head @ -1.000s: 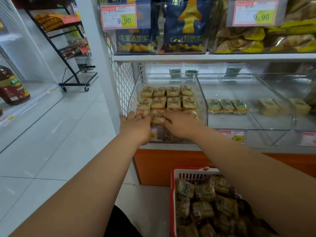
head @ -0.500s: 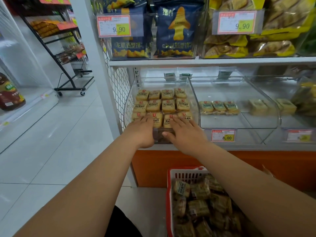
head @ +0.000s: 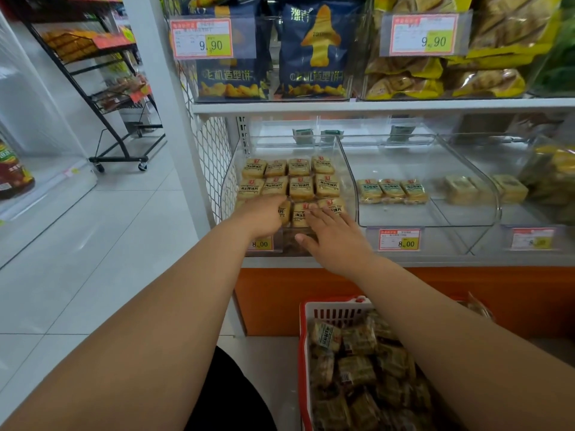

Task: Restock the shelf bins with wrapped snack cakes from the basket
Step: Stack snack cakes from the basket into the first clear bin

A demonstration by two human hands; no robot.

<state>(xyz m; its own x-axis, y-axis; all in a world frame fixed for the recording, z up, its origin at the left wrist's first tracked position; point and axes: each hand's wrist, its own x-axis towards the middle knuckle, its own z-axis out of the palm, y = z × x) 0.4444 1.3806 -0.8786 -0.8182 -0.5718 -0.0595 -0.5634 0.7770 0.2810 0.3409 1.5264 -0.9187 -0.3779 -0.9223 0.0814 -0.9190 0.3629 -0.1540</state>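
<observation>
A clear shelf bin [head: 343, 163] at the left of the lower shelf holds neat rows of yellow wrapped snack cakes [head: 300, 188]. My left hand [head: 263, 217] lies over the front row at the bin's left, fingers on the cakes. Beside it, my right hand [head: 334, 239] rests flat at the bin's front edge, fingertips touching the front cakes with straight fingers. A red and white basket [head: 329, 309] on the floor below holds several wrapped snack cakes [head: 357, 368].
The neighbouring clear bin [head: 479, 194] holds three wrapped cakes [head: 392, 190]; paler cakes [head: 485, 188] lie further right. Snack bags [head: 317, 51] fill the upper shelf. A black wheeled rack [head: 102, 98] stands on the tiled floor at the left.
Both hands have drawn back slightly toward the bin's front edge. The front row of cakes now lies more evenly. The view has tilted down a little.
</observation>
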